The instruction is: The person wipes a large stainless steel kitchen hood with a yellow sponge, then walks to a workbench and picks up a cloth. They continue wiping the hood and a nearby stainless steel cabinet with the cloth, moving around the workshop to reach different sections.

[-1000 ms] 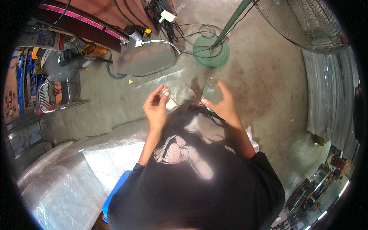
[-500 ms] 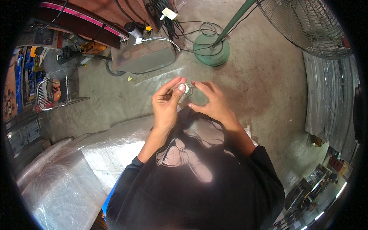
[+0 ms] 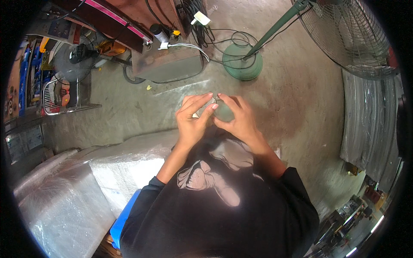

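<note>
In front of my chest, both hands are around a clear, see-through bottle (image 3: 223,112). My right hand (image 3: 241,120) curves round its body, thumb and fingers on opposite sides. The fingers and thumb of my left hand (image 3: 192,119) close in at the neck end, where a small shiny piece (image 3: 214,100) shows between the fingertips. A small white bit (image 3: 195,115), too little to name, peeks out by my left palm. My fingers partly hide the neck.
A green fan stand (image 3: 243,64) rises ahead, its caged head (image 3: 348,38) at upper right. Black cables lie beside a grey metal base (image 3: 167,66). Plastic-wrapped bundles (image 3: 64,206) sit at left, wrapped grey panels (image 3: 365,116) at right. A second fan (image 3: 73,58) stands far left.
The white cap that showed under my left thumb at the bottle's neck is now out of sight there. My left fingers have closed in over the neck, and both hands appear slightly lower and further right.
</note>
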